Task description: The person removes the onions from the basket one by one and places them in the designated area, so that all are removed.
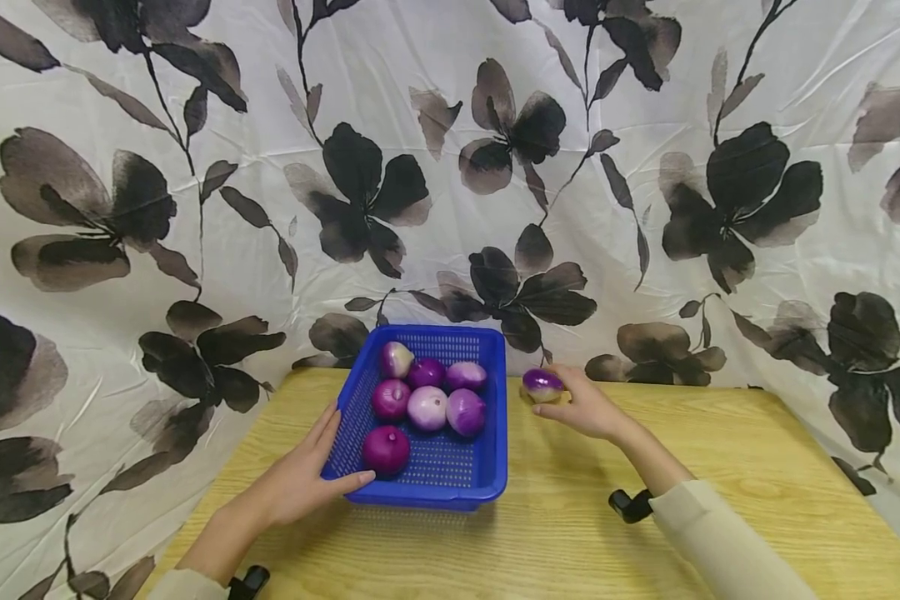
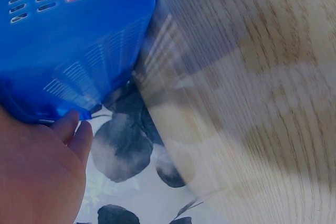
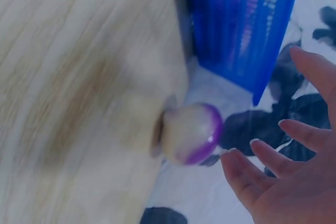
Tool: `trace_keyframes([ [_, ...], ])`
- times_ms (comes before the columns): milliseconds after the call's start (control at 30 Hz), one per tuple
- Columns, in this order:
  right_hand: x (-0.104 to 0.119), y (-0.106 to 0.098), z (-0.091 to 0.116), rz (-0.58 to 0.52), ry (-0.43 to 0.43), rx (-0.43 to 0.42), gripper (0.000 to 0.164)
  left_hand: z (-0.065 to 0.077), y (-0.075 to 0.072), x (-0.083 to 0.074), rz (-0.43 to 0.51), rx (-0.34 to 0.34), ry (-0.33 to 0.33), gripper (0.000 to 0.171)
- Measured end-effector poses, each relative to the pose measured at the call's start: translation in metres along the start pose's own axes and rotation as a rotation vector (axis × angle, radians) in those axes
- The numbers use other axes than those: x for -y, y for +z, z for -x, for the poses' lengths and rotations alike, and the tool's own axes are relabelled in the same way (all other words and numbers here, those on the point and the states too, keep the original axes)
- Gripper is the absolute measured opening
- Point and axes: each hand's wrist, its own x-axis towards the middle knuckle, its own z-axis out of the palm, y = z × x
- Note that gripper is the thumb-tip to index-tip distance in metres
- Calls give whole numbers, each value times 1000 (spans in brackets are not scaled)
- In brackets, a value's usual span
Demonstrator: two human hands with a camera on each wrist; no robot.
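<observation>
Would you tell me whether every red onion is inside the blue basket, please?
No, one red onion is outside the blue basket, to its right, near the right hand.

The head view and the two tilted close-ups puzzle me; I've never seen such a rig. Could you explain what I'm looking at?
There is no robot here: a person works with bare hands. The wide picture comes from a camera on the head, looking forward and down. Each close-up comes from a camera on one wrist, so the scene appears tilted.

On the wooden table stands a blue basket holding seven onions. One loose onion lies to its right.

The left hand rests against the basket's near left corner. The right hand is at the loose onion; its wrist view shows the fingers spread beside it, not gripping.
</observation>
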Motion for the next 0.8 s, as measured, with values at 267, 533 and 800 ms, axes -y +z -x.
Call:
trace_keyframes([
  [267, 26, 7, 5, -34, 1, 45, 64, 0, 1, 0, -8, -7, 6, 120],
  [533, 52, 20, 5, -60, -33, 76, 65, 1, 0, 0, -13, -4, 1, 119],
  [800, 75, 36, 4, -99, -72, 147, 63, 0, 1, 1, -16, 1, -6, 120],
])
